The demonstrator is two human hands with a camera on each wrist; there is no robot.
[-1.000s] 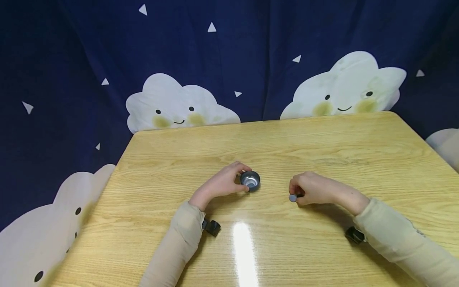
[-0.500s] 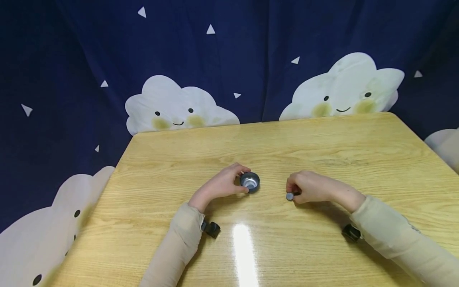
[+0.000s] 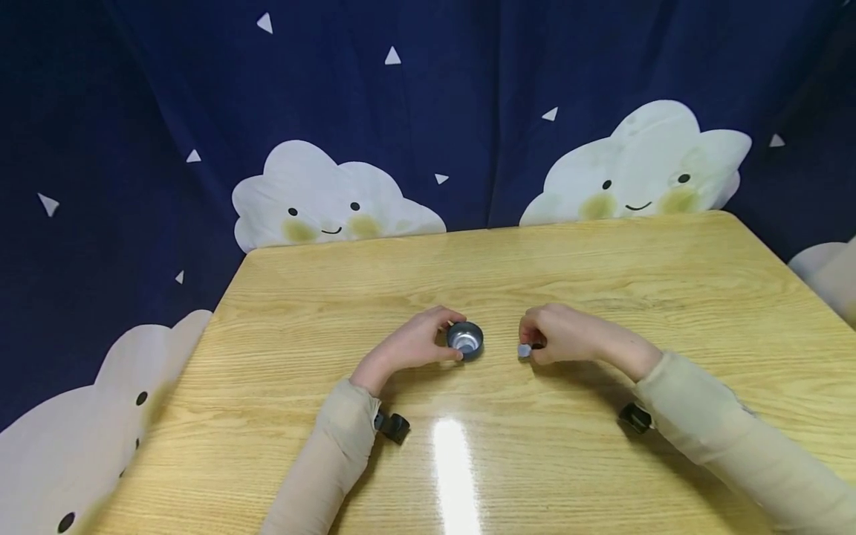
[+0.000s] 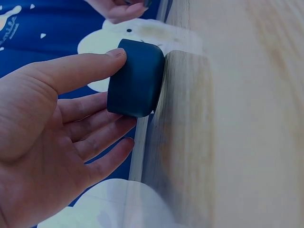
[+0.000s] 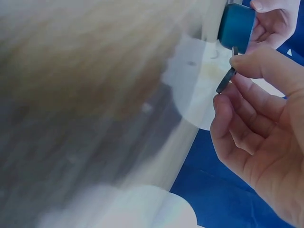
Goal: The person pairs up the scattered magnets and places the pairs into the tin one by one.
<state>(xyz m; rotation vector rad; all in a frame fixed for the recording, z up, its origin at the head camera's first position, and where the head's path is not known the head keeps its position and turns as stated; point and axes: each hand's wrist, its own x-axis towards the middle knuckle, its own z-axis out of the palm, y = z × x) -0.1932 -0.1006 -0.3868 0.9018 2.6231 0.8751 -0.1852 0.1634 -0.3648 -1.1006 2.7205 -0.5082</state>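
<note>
A small round cup (image 3: pixel 473 354), dark teal outside and shiny metal inside, stands upright on the wooden table. My left hand (image 3: pixel 416 341) grips its left side, with the thumb (image 4: pixel 90 69) on the near wall and the fingers round the far wall. A greyish patch shows at the cup's bottom; whether it is an object or a reflection I cannot tell. Just right of the cup, my right hand (image 3: pixel 565 334) pinches a small flat grey disc (image 3: pixel 524 350) between thumb and fingertips. In the right wrist view the thin disc (image 5: pixel 225 81) appears edge-on, apart from the cup.
Bare wood of the table (image 3: pixel 374 282) surrounds both hands, with a bright light reflection (image 3: pixel 456 475) in front. Black wrist cameras sit under the left wrist (image 3: pixel 393 427) and right wrist (image 3: pixel 634 418). A dark blue curtain (image 3: pixel 468 89) with clouds hangs behind the far edge.
My right hand has moved left and slightly away from me, carrying the disc closer to the cup. My left hand and the cup have stayed nearly still.
</note>
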